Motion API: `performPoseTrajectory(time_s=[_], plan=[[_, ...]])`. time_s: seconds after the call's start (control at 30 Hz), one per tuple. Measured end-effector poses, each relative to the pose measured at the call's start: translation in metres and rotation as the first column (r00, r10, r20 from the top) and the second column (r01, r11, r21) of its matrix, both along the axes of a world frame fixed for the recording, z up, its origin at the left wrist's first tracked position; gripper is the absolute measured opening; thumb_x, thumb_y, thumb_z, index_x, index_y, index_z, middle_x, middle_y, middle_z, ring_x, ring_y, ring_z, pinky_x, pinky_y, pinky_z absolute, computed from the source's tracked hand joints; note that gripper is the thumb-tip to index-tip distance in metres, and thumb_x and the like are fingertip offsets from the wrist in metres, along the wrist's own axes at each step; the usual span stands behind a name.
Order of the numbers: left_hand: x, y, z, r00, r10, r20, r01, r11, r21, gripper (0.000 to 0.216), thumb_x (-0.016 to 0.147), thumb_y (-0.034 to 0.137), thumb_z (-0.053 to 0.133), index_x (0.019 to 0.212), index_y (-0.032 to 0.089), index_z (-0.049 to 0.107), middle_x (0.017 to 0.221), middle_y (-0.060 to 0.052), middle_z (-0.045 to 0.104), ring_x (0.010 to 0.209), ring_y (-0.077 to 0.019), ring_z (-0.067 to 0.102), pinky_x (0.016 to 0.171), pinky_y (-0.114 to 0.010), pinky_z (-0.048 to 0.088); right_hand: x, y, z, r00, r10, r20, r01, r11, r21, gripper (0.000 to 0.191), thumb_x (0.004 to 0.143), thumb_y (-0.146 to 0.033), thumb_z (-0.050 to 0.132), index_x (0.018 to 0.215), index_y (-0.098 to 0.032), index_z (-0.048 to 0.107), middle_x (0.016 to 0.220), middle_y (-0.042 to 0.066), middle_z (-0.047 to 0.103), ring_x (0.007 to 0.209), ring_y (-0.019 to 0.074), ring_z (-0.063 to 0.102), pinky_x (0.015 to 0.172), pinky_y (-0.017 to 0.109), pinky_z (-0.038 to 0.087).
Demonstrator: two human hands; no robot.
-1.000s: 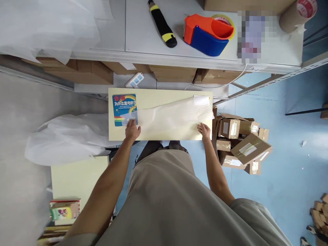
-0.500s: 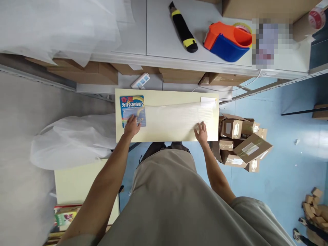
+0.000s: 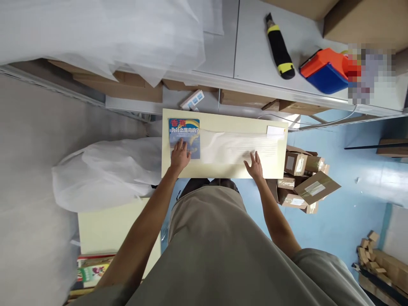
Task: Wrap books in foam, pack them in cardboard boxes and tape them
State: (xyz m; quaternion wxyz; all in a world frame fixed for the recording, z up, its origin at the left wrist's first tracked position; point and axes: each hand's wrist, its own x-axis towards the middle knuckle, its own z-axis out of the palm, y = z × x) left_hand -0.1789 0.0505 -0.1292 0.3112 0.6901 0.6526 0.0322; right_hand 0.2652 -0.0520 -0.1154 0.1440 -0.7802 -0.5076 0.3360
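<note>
A blue book (image 3: 193,122) with a banana picture and Chinese characters lies at the left end of the cream table (image 3: 223,171). Over its lower part runs a clear plastic sheet or sleeve (image 3: 223,146), stretching across to the right side. My left hand (image 3: 180,156) rests on the covered part of the book, fingers stretched out. Fingers apart, my right hand (image 3: 254,165) is on or just above the right part of the plastic, close to the front edge. A white paper slip (image 3: 276,130) lies at the table's far right, partly under the plastic.
On the grey bench (image 3: 251,46) ahead are a utility knife (image 3: 280,49), an orange and blue tape dispenser (image 3: 328,70) and white plastic film (image 3: 127,34). A power strip (image 3: 192,100) sits behind the table. Cardboard boxes (image 3: 296,163) are piled to the right; bagged material (image 3: 108,170) lies left.
The whole view has shifted and turned a little with my head. My right hand has moved slightly left over the plastic. My left hand stays on the book.
</note>
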Motion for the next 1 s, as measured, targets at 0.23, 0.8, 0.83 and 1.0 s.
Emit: performPoseTrajectory(time_s=[0.23, 0.8, 0.83, 1.0], plan=[[-0.018, -0.013, -0.003, 0.999, 0.020, 0.037, -0.020, 1.000, 0.000, 0.067, 0.103, 0.029, 0.055, 0.168, 0.011, 0.054, 0.188, -0.022, 0.033, 0.171, -0.0449, 0.035, 0.135, -0.063, 0.038, -0.046, 0.009, 0.000, 0.990, -0.117, 0.080, 0.120, 0.992, -0.029, 0.072, 0.097, -0.061, 0.073, 0.154, -0.019, 0.065, 0.188, 0.022, 0.031, 0.176, 0.0440, 0.023, 0.137, 0.071, 0.032], [-0.070, 0.008, -0.020, 0.862, 0.497, 0.101, -0.488, 0.867, -0.099, 0.053, 0.103, 0.015, 0.046, 0.152, 0.011, 0.066, 0.155, -0.023, 0.070, 0.145, -0.0351, 0.067, 0.127, -0.048, 0.050, -0.271, 0.080, -0.018, 0.978, 0.208, 0.022, -0.200, 0.960, -0.196, 0.009, 0.107, -0.032, 0.069, 0.107, -0.025, 0.075, 0.119, 0.009, 0.078, 0.117, 0.0272, 0.070, 0.099, 0.036, 0.057], [-0.072, 0.009, -0.021, 0.849, 0.516, 0.118, -0.505, 0.856, -0.110, 0.052, 0.102, 0.013, 0.045, 0.149, 0.012, 0.068, 0.153, -0.022, 0.072, 0.144, -0.0344, 0.068, 0.126, -0.047, 0.051, -0.270, 0.080, -0.020, 0.982, 0.186, 0.017, -0.179, 0.964, -0.197, 0.008, 0.106, -0.032, 0.070, 0.106, -0.025, 0.074, 0.118, 0.009, 0.078, 0.116, 0.0265, 0.070, 0.099, 0.036, 0.057], [-0.080, 0.020, -0.024, 0.844, 0.514, 0.151, -0.484, 0.853, -0.196, 0.040, 0.099, 0.027, 0.060, 0.133, 0.015, 0.078, 0.125, -0.018, 0.085, 0.117, -0.0333, 0.080, 0.099, -0.040, 0.062, -0.266, 0.084, -0.029, 0.989, 0.149, -0.024, -0.150, 0.970, -0.193, 0.007, 0.103, -0.029, 0.073, 0.100, -0.023, 0.075, 0.118, 0.009, 0.080, 0.113, 0.0256, 0.071, 0.101, 0.036, 0.056]])
